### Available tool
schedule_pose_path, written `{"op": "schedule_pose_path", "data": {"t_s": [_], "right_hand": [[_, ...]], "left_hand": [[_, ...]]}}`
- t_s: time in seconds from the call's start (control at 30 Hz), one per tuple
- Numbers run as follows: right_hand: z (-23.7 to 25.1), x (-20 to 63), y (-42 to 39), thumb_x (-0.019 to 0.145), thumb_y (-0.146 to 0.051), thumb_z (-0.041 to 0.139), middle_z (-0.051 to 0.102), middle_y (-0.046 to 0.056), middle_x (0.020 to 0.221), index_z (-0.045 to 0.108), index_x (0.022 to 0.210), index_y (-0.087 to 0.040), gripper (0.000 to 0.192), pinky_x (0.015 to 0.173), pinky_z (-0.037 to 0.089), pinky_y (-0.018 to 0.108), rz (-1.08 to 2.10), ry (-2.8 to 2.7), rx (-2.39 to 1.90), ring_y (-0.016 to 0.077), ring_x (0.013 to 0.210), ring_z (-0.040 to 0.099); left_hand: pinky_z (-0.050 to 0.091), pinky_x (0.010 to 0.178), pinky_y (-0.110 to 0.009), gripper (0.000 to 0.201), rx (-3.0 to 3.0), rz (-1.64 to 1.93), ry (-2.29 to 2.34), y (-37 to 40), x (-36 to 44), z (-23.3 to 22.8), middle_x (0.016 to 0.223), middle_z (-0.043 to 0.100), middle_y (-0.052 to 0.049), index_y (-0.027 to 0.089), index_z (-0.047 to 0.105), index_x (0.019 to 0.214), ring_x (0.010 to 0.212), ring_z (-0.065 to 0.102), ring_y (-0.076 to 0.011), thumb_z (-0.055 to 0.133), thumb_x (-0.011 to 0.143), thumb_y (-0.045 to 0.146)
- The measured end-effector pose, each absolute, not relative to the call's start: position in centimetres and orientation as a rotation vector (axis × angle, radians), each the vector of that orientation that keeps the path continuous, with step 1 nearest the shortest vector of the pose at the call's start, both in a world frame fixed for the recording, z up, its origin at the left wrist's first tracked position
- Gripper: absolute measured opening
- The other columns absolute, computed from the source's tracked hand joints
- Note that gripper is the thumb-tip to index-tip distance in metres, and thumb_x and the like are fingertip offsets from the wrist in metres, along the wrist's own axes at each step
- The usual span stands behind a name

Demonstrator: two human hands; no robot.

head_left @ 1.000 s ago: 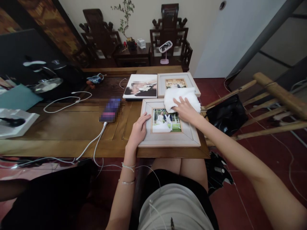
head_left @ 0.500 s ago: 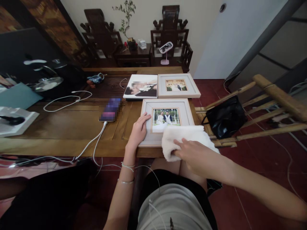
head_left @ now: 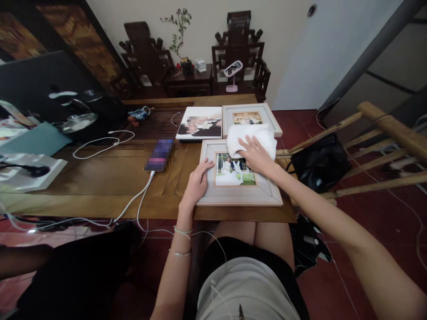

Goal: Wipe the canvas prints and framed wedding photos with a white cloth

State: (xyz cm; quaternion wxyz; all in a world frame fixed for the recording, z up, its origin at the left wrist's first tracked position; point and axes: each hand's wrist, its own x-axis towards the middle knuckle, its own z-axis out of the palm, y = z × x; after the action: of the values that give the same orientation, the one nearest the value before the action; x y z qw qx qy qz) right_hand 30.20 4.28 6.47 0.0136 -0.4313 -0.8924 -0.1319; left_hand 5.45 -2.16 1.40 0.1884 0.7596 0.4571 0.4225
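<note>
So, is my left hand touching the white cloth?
Apart: the head view shows your left hand on the left side of the near picture frame, the white cloth toward its far right corner, with frame border between.

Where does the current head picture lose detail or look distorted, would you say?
Head view: pixelation masks the phone and part of the frameless print; the black shape at lower left shows little detail; the white cloth shows faint texture; the right forearm looks stretched toward lower right.
</note>
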Motion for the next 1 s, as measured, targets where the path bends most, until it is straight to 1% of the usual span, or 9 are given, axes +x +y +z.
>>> {"op": "schedule_pose_path", "data": {"t_s": [0.1, 0.2, 0.33, 0.43, 0.5, 0.63, 0.73, 0.83, 1.0], "right_hand": [[6.7, 30.0, 3.7, 0.078, 0.001, 0.047, 0.039, 0.020, 0.149, 0.061, 0.126, -0.011, 0.051, 0.111, 0.026, 0.055, -0.348, -2.872, -1.314, 0.0397, 0.139, 0.030], [7.1, 29.7, 0.4, 0.078, -0.001, 0.048, 0.042, 0.022, 0.146, 0.062, 0.124, -0.011, 0.049, 0.109, 0.030, 0.055, -0.248, -2.971, -1.297, 0.0401, 0.136, 0.036], [8.8, 29.7, -5.7, 0.076, -0.001, 0.050, 0.048, 0.023, 0.141, 0.066, 0.117, -0.011, 0.044, 0.106, 0.036, 0.052, -0.055, -3.075, -1.136, 0.0367, 0.130, 0.046], [10.6, 29.8, -9.3, 0.073, -0.001, 0.053, 0.053, 0.021, 0.137, 0.068, 0.113, -0.013, 0.044, 0.100, 0.045, 0.046, 0.056, -3.119, -0.968, 0.0337, 0.122, 0.054], [11.2, 29.5, -10.7, 0.072, -0.001, 0.054, 0.055, 0.020, 0.136, 0.068, 0.111, -0.014, 0.044, 0.098, 0.047, 0.045, 0.120, -3.107, -0.897, 0.0327, 0.118, 0.057], [10.2, 29.0, -10.4, 0.070, 0.001, 0.052, 0.052, 0.020, 0.139, 0.066, 0.116, -0.013, 0.050, 0.101, 0.046, 0.049, 0.200, -3.028, -0.929, 0.0351, 0.125, 0.051], [8.3, 29.2, -7.4, 0.072, 0.004, 0.046, 0.049, 0.016, 0.143, 0.064, 0.120, -0.016, 0.055, 0.106, 0.041, 0.049, 0.179, -2.943, -1.022, 0.0316, 0.133, 0.043], [7.1, 29.8, -2.8, 0.074, 0.004, 0.043, 0.047, 0.014, 0.145, 0.063, 0.120, -0.016, 0.054, 0.110, 0.036, 0.050, 0.050, -2.845, -1.102, 0.0296, 0.137, 0.038], [7.3, 29.9, 4.3, 0.079, 0.002, 0.044, 0.041, 0.013, 0.150, 0.057, 0.128, -0.016, 0.053, 0.111, 0.027, 0.059, -0.175, -2.774, -1.164, 0.0343, 0.139, 0.032]], "left_hand": [[0.038, 0.113, -0.050, 0.033, 2.131, 1.200, 1.287, -2.1, 5.4, 1.2, 0.128, 0.064, -0.008, 0.020, 0.062, 0.116, 0.134, 0.046, -0.0201, 0.037, 0.096, 0.012], [0.038, 0.113, -0.050, 0.033, 2.132, 1.204, 1.289, -2.0, 5.4, 1.0, 0.127, 0.064, -0.008, 0.020, 0.062, 0.116, 0.134, 0.046, -0.0197, 0.037, 0.095, 0.012], [0.038, 0.112, -0.050, 0.034, 2.122, 1.211, 1.297, -2.0, 5.5, 0.9, 0.126, 0.065, -0.008, 0.020, 0.062, 0.116, 0.134, 0.046, -0.0198, 0.037, 0.095, 0.011], [0.038, 0.112, -0.049, 0.034, 2.126, 1.208, 1.302, -2.1, 5.5, 1.1, 0.127, 0.064, -0.008, 0.020, 0.062, 0.115, 0.133, 0.047, -0.0201, 0.037, 0.094, 0.011], [0.038, 0.112, -0.049, 0.034, 2.134, 1.200, 1.303, -2.1, 5.5, 1.1, 0.127, 0.064, -0.008, 0.020, 0.062, 0.115, 0.133, 0.047, -0.0203, 0.037, 0.094, 0.012], [0.037, 0.113, -0.049, 0.034, 2.139, 1.190, 1.305, -2.0, 5.4, 1.0, 0.128, 0.064, -0.009, 0.019, 0.062, 0.115, 0.134, 0.046, -0.0205, 0.037, 0.094, 0.012], [0.037, 0.113, -0.050, 0.034, 2.139, 1.192, 1.296, -2.0, 5.4, 1.0, 0.128, 0.064, -0.009, 0.019, 0.062, 0.116, 0.134, 0.046, -0.0205, 0.037, 0.094, 0.011], [0.037, 0.112, -0.050, 0.034, 2.144, 1.191, 1.283, -2.0, 5.4, 1.0, 0.128, 0.064, -0.009, 0.020, 0.062, 0.116, 0.134, 0.046, -0.0202, 0.037, 0.094, 0.011], [0.037, 0.113, -0.048, 0.033, 2.133, 1.190, 1.278, -2.1, 5.4, 1.2, 0.128, 0.063, -0.011, 0.018, 0.062, 0.117, 0.134, 0.046, -0.0209, 0.038, 0.095, 0.012]]}}
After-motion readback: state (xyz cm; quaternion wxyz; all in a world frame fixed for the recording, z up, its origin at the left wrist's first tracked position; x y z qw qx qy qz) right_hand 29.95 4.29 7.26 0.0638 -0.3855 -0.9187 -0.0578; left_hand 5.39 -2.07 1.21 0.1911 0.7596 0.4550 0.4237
